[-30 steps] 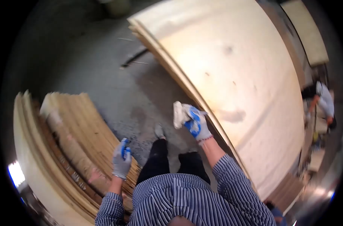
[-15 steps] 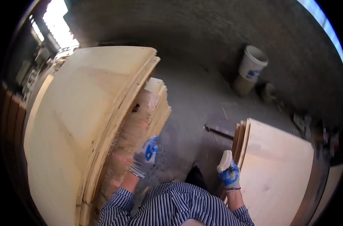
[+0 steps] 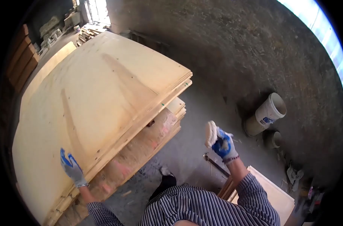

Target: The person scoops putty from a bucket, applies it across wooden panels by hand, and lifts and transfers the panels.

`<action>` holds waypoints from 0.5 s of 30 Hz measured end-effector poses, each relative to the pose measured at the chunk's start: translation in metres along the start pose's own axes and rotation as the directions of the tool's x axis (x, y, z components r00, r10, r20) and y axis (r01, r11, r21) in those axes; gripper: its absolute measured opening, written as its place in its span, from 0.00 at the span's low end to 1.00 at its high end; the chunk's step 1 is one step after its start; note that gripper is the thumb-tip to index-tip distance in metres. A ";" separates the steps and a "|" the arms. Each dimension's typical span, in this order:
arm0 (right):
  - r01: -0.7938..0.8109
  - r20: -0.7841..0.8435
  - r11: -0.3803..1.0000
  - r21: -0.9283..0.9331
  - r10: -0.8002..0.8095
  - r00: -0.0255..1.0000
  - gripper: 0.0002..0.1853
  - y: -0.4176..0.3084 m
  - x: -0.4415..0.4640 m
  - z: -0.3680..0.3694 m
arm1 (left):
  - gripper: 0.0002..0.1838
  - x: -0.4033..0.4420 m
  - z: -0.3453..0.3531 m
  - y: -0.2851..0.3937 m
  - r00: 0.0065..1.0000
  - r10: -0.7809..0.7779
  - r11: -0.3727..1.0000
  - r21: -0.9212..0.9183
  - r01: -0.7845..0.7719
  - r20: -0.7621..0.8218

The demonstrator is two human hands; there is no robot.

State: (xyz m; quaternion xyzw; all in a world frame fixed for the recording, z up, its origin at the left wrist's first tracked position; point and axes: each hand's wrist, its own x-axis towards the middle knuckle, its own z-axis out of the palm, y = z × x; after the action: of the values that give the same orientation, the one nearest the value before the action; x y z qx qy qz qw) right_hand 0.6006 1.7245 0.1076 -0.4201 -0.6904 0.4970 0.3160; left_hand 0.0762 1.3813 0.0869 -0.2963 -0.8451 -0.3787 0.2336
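A large stack of pale wooden sheets [image 3: 100,90] fills the left side, its top sheet marked with brown streaks. My left hand [image 3: 72,168], in a grey and blue glove, is over the near edge of that top sheet with its fingers apart and nothing held; whether it touches the wood I cannot tell. My right hand [image 3: 225,146], gloved the same way, is closed around a whitish lump [image 3: 211,134] above the floor. Below it, at the lower right, lies a second, lower stack of sheets [image 3: 271,188].
Two buckets stand near the wall: a white one [image 3: 270,110] atop another container, and a smaller one [image 3: 273,139]. A dark bar [image 3: 216,165] sticks out from the lower stack. Slippers [image 3: 293,176] lie at the right. Brown blocks [image 3: 22,60] are piled far left.
The view has swung toward the left stack and the wall with the buckets. My left hand has moved from beside the stack to over its top sheet. My right hand still holds the whitish lump.
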 end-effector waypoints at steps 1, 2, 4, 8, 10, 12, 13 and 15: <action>0.084 -0.081 0.972 0.217 -0.067 0.994 0.14 0.031 0.037 0.012 | 0.21 0.002 0.009 -0.013 0.997 -0.067 0.993 0.097 0.069 -0.023; -0.221 0.109 0.531 0.818 0.233 0.966 0.16 0.008 0.059 0.020 | 0.21 0.001 0.015 -0.013 0.996 -0.083 0.993 0.088 0.084 -0.014; -0.284 0.231 0.510 0.812 0.166 0.959 0.17 -0.020 0.105 0.034 | 0.22 0.002 0.020 -0.009 0.992 -0.123 0.965 0.235 0.117 0.013; -0.325 0.297 0.517 0.792 0.139 0.945 0.14 -0.049 0.205 0.066 | 0.22 0.001 0.017 -0.011 0.969 -0.247 0.953 0.181 0.245 -0.009; -0.399 0.416 0.538 0.742 0.097 0.904 0.11 -0.065 0.253 0.079 | 0.22 0.007 0.012 0.006 0.967 -0.242 0.907 0.373 0.197 0.076; -0.403 0.432 0.584 0.705 0.098 0.897 0.09 -0.050 0.323 0.097 | 0.21 0.010 0.010 0.007 0.968 -0.239 0.903 0.384 0.195 0.071; -0.417 0.497 0.656 0.629 0.073 0.865 0.09 -0.052 0.354 0.107 | 0.21 0.011 0.012 0.007 0.972 -0.223 0.908 0.379 0.177 0.080; -0.441 0.596 0.707 0.552 0.035 0.802 0.09 -0.068 0.408 0.137 | 0.20 0.011 0.015 0.003 0.966 -0.248 0.913 0.351 0.210 0.067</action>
State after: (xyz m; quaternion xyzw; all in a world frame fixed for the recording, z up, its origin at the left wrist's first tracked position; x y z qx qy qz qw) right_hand 0.2831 2.0213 0.1382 -0.2089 -0.4619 0.8460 0.1649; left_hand 0.0681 1.3983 0.0856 -0.1705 -0.9382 -0.2347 0.1886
